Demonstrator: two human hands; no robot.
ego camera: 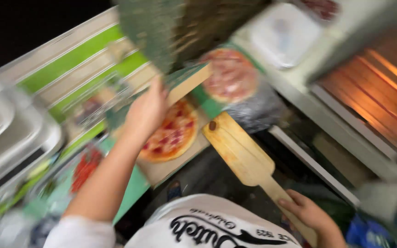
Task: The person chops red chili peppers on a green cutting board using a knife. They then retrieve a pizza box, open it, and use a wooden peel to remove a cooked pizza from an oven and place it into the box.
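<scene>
My left hand (147,110) reaches forward over a cooked pizza (168,133) topped with red slices, which lies in an open cardboard box (161,172). The fingers touch the raised green-printed lid (187,82) of the box. My right hand (306,212) is closed around the handle of a wooden pizza peel (240,149), whose blade rests against the box edge beside the pizza. The frame is blurred by motion.
A second pizza (230,73) in wrap sits on a green surface beyond the box. An open oven (373,92) glows orange at the right. Metal containers (10,133) stand at the left, with a green striped counter (70,64) behind.
</scene>
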